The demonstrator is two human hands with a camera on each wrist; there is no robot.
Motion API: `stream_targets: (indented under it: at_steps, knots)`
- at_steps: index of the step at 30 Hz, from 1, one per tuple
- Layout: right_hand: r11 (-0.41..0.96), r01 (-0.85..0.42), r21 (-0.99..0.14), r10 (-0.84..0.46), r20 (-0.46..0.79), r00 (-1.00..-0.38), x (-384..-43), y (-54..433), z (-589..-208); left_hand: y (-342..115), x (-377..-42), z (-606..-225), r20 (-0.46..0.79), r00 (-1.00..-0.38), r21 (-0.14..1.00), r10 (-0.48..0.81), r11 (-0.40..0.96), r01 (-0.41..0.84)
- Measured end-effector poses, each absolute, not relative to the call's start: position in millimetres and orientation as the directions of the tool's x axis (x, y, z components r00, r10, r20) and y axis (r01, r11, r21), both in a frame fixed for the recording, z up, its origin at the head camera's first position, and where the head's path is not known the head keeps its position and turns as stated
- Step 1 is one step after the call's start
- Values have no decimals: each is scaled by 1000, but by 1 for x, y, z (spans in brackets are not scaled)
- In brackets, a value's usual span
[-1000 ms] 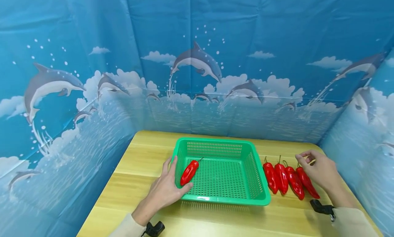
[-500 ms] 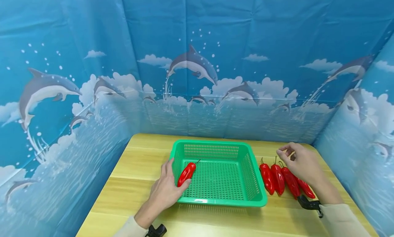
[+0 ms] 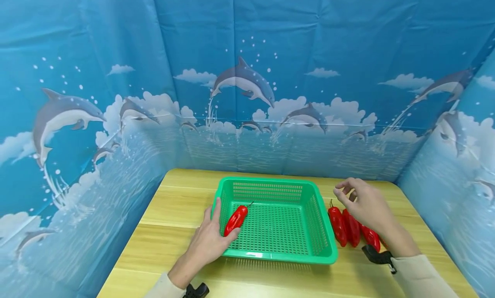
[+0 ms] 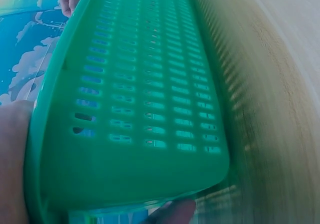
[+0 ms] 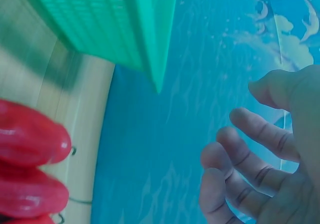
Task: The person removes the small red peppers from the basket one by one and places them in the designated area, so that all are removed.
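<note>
A green plastic basket (image 3: pixel 278 256) with slotted sides stands in the middle of the head view. My left hand (image 3: pixel 208 241) grips its front left corner, thumb over the rim and fingers along the outer side; the left wrist view shows the basket's wall (image 4: pixel 125 169) up close. Inside, by that hand, lies one shiny red chili pepper (image 3: pixel 236 219) with a thin stem. Several more red chili peppers (image 3: pixel 338 227) lie side by side to the right of the basket. Above them hovers my right hand (image 3: pixel 361 203), fingers loosely bent and holding nothing; it partly hides the rightmost ones.
Everything rests on a yellow wooden table (image 3: pixel 170 203). Blue dolphin-printed curtains (image 3: pixel 247 147) hang close behind it and along both sides. A black wrist camera (image 3: pixel 377 257) on the right arm juts out low over the peppers.
My right hand has moved left over the row of peppers, from the far right one toward the basket. The left hand stays at the basket corner.
</note>
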State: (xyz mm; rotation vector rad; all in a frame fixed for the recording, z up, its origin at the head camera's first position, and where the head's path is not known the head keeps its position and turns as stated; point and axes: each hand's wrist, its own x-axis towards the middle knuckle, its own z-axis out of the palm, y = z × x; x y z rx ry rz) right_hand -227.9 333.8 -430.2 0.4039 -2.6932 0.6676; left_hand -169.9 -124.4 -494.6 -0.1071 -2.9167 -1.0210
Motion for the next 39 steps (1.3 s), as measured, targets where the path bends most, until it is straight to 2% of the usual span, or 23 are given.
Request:
stream_targets:
  at_steps: [14,25,39]
  knots:
    - [810,-440,-387,-300,373,-878,-233,292,-429,-126,-169,-494,74,-996,636,54,766,89]
    - [795,-470,-383,-383,284,-879,-239,260,-431,-124,-170,-494,63,-995,651,74,752,97]
    - [751,-552,-362,-491,254,-833,-243,217,-428,-124,-170,-495,59,-996,654,71,751,92]
